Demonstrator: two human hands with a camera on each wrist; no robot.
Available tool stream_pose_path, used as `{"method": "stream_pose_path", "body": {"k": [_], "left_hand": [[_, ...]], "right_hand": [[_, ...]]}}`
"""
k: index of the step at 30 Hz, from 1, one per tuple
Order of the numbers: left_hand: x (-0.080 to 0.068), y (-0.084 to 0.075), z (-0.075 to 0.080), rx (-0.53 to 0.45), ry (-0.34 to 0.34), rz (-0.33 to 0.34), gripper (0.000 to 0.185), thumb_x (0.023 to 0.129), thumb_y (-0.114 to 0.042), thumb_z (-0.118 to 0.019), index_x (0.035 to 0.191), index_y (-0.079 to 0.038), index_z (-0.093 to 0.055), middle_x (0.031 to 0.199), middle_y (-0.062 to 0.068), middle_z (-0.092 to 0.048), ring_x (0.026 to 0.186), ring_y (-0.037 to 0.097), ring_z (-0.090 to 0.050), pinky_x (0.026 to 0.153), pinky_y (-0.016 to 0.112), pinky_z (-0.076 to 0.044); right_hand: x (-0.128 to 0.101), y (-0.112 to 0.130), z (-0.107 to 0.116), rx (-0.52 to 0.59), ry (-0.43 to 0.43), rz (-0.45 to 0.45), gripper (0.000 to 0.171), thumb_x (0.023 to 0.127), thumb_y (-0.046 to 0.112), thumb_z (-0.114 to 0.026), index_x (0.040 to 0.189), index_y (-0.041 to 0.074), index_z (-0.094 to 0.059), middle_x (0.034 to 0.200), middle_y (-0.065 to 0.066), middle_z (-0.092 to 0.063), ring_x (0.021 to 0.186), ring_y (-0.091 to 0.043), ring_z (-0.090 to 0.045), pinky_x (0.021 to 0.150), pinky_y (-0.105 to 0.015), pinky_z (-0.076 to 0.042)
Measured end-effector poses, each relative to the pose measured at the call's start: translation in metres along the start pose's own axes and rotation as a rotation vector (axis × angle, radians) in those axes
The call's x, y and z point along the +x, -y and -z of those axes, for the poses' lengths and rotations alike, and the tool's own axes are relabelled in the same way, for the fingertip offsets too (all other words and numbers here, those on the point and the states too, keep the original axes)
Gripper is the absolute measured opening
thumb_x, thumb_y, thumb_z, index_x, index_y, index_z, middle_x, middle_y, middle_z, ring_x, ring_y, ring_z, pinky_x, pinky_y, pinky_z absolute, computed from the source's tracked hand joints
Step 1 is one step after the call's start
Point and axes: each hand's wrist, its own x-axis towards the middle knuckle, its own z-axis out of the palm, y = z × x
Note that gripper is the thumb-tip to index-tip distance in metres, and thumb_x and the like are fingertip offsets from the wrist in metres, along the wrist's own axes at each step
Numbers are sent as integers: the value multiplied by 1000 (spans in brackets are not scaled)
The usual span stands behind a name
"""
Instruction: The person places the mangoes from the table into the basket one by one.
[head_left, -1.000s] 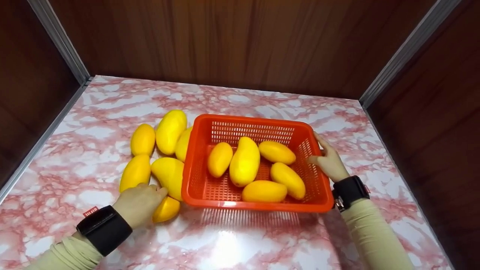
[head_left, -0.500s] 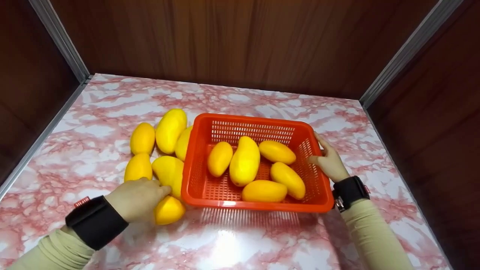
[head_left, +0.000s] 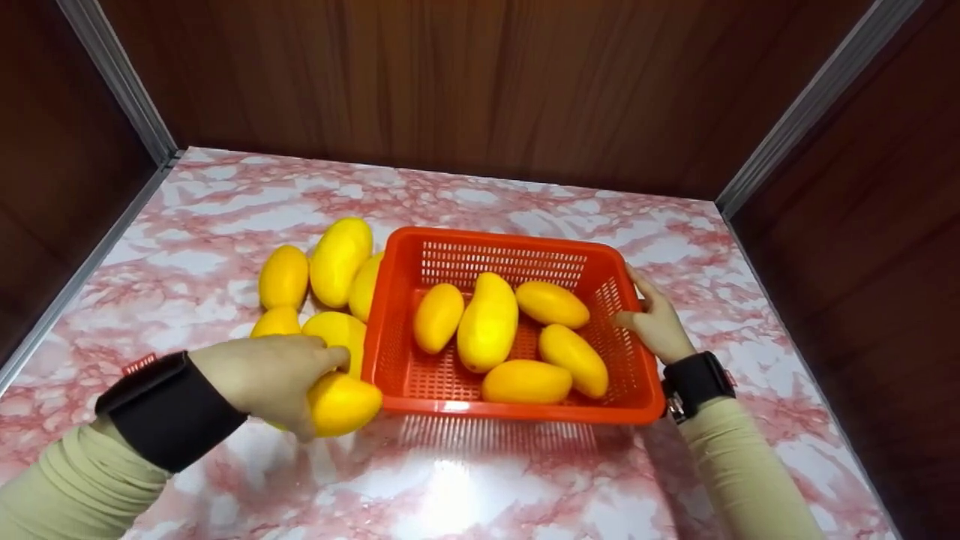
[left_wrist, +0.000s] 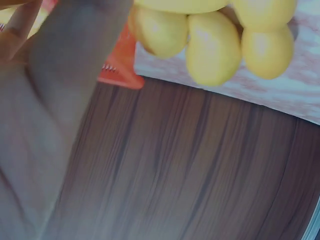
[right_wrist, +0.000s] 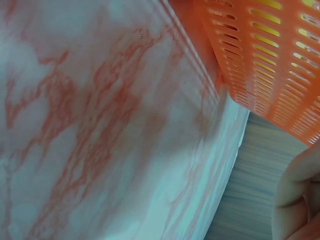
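Observation:
My left hand (head_left: pixel 262 379) grips a yellow mango (head_left: pixel 346 405) near the front left corner of a red plastic basket (head_left: pixel 517 413). Part of that mango is hidden by the fingers. Inside the basket lie several mangoes (head_left: pixel 488 322). More mangoes (head_left: pixel 341 262) lie in a cluster on the table left of the basket, some partly behind my left hand. At the basket's right side my right hand (head_left: pixel 660 322) holds the rim, thumb inside and fingers outside. The right wrist view shows curled fingers (right_wrist: pixel 297 195) close to the slotted basket wall (right_wrist: pixel 270 65).
The table top (head_left: pixel 247 202) has a red and white marbled pattern. Dark wood-grain panels (head_left: pixel 465 90) rise behind it and at both sides, joined by grey metal corner strips (head_left: pixel 795 112). A black band (head_left: pixel 176 409) circles each wrist.
My left hand has drawn a mango away from the cluster, lifting it a little and moving it right toward the basket's front left corner. The right hand and basket stay put.

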Motion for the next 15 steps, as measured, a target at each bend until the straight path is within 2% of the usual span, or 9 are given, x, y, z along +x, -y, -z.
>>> {"method": "stream_pose_path", "body": {"k": [2, 7, 12, 15], "left_hand": [[0, -4, 7, 1, -17, 3, 64, 62, -28, -86, 119, -16, -59, 106, 6, -62, 85, 21, -55, 82, 44, -49], [7, -13, 18, 6, -109, -18, 63, 67, -39, -85, 120, -15, -61, 111, 7, -63, 90, 22, -58, 88, 48, -49], [24, -19, 22, 34, -191, -46, 53, 69, -31, -83, 115, -13, -62, 104, 8, -62, 85, 23, -57, 84, 46, -50], [37, -23, 21, 56, -238, -70, 54, 72, -30, -81, 118, -12, -62, 108, 9, -62, 89, 24, -58, 86, 45, -50]], "right_hand": [[1, 0, -1, 4, 3, 8, 90, 81, -4, -61, 159, 22, -24, 124, -37, -58, 84, -13, -67, 71, -29, -58], [2, 0, -3, 6, 7, 21, 89, 81, -5, -61, 158, 21, -25, 122, -38, -59, 82, -12, -67, 70, -29, -58], [0, 0, 0, 6, 7, -5, 89, 83, -3, -61, 159, 22, -23, 125, -37, -57, 83, -11, -67, 70, -28, -58], [0, 0, 2, -7, 8, -8, 89, 83, -2, -60, 159, 23, -22, 126, -37, -57, 83, -11, -67, 71, -29, -58]]}}
